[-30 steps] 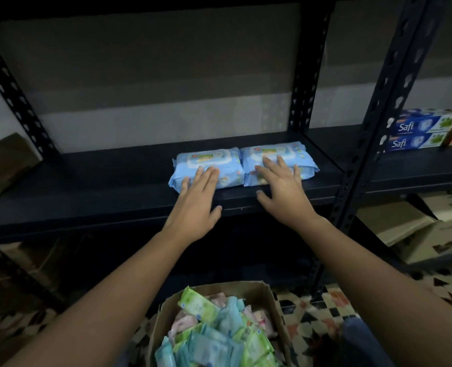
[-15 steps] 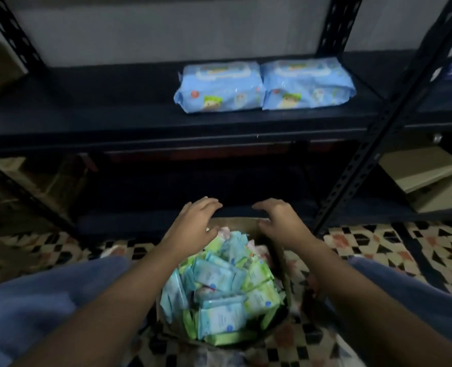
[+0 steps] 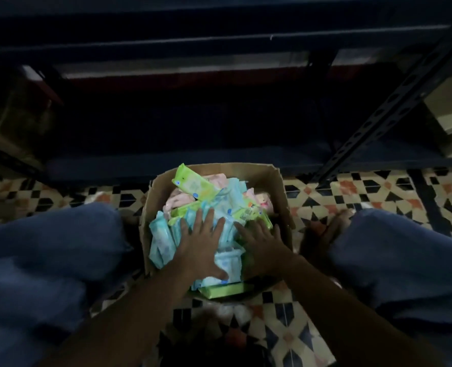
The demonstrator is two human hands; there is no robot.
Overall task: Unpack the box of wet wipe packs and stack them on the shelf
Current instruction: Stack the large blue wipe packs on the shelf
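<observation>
An open cardboard box (image 3: 279,186) stands on the tiled floor between my knees, heaped with several wet wipe packs in light blue, green and pink. A green pack (image 3: 193,185) sticks up at the far side. My left hand (image 3: 201,242) lies flat with spread fingers on the blue packs (image 3: 161,239) at the near left. My right hand (image 3: 261,245) rests with spread fingers on the packs at the near right. Neither hand grips a pack. The dark shelf edge (image 3: 219,38) runs across the top; the packs on it are out of view.
My knees in blue trousers (image 3: 47,260) flank the box on both sides. A black perforated shelf upright (image 3: 394,102) slants down at the right. A pale carton (image 3: 449,109) sits on the low shelf at far right. The lower shelf bay is dark.
My view has dropped from the shelf to the box. Both hands came down from above the box's far rim and now lie flat on the packs inside.
</observation>
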